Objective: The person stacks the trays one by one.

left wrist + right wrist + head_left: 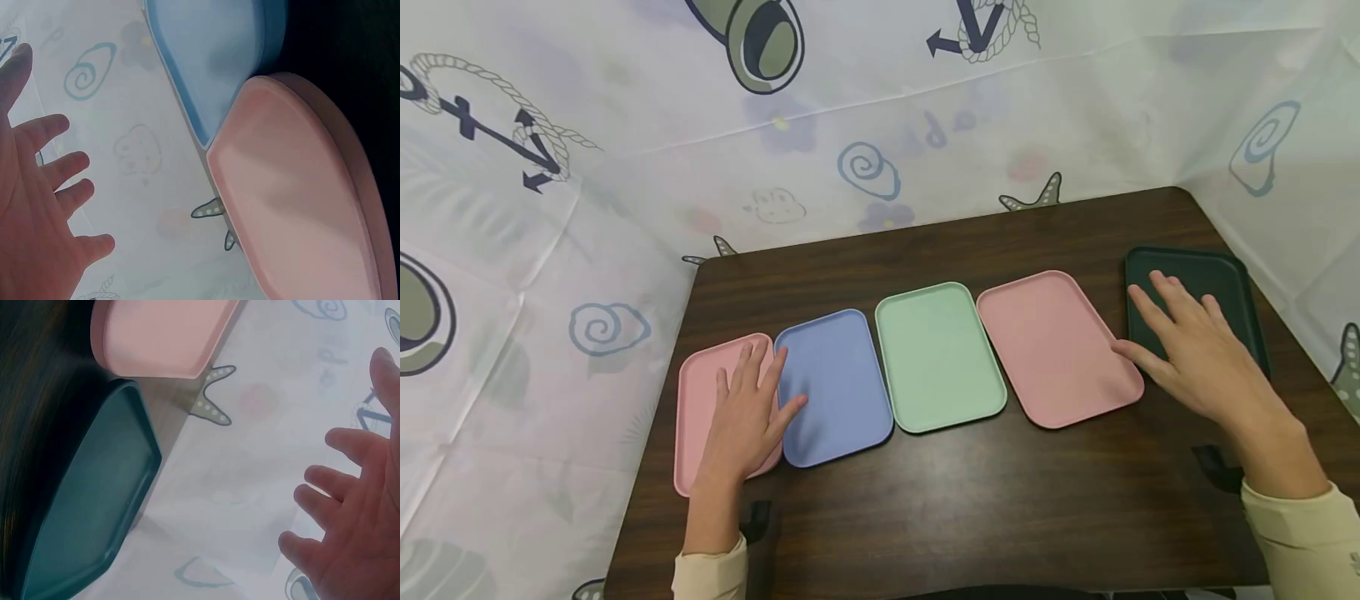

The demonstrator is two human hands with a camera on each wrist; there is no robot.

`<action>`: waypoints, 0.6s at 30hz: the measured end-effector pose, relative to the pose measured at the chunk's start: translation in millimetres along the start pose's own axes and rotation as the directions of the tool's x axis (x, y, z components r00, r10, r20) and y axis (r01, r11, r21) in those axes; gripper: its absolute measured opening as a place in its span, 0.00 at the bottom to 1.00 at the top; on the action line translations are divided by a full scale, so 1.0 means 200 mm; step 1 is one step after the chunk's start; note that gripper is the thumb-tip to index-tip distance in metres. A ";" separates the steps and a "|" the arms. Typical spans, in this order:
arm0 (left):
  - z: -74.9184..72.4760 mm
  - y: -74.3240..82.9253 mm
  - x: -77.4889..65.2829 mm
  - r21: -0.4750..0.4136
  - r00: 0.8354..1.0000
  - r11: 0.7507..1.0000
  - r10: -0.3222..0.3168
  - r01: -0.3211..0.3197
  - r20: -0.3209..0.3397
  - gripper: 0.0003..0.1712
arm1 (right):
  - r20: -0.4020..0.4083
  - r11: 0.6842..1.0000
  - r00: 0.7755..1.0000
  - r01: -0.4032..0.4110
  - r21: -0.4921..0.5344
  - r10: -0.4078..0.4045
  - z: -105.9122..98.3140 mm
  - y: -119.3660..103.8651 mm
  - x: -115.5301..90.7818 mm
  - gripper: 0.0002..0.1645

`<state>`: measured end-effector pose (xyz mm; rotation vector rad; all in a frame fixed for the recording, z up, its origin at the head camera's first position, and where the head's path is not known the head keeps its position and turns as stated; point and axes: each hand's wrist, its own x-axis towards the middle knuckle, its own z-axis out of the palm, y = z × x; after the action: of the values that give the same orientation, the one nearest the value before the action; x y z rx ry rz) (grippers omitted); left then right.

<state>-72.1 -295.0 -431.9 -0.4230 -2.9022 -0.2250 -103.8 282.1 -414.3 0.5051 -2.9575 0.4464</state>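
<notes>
Five shallow rectangular trays lie in a row on a dark wooden table. At the left end is a pink tray (696, 417), with a blue tray (835, 387) beside it. A light green tray (940, 358) lies in the middle, then a second pink tray (1052, 350). The dark green tray (1217, 283) is at the right end. My left hand (745, 425) hovers over the left pink tray, fingers spread, thumb over the blue one. My right hand (1202, 358), fingers also spread, is above the dark green tray, its thumb overlapping the second pink tray's edge. Both hands hold nothing.
The dark wooden table (970, 508) extends in front of the trays. A white printed cloth (647, 200) with shells, anchors and starfish hangs behind the table and along its sides. Dark straps (1217, 467) show below both wrists.
</notes>
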 end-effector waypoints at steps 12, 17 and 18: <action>0.01 0.03 0.05 -0.028 1.000 1.000 0.012 -0.012 0.006 0.45 | 0.002 0.985 0.997 -0.072 0.158 0.072 0.02 -0.09 0.00 0.47; 0.02 0.07 0.08 -0.067 1.000 0.997 0.026 -0.025 0.009 0.44 | -0.011 0.955 0.992 -0.119 0.270 0.127 0.09 -0.21 0.02 0.33; 0.02 0.08 0.09 -0.073 1.000 0.997 0.025 -0.024 0.011 0.43 | -0.002 0.948 0.992 -0.122 0.293 0.128 0.11 -0.24 0.02 0.30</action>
<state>-85.3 -274.6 -429.5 -0.4729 -2.9057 -0.3259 -92.8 231.0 -420.9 0.3356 -2.9263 0.9069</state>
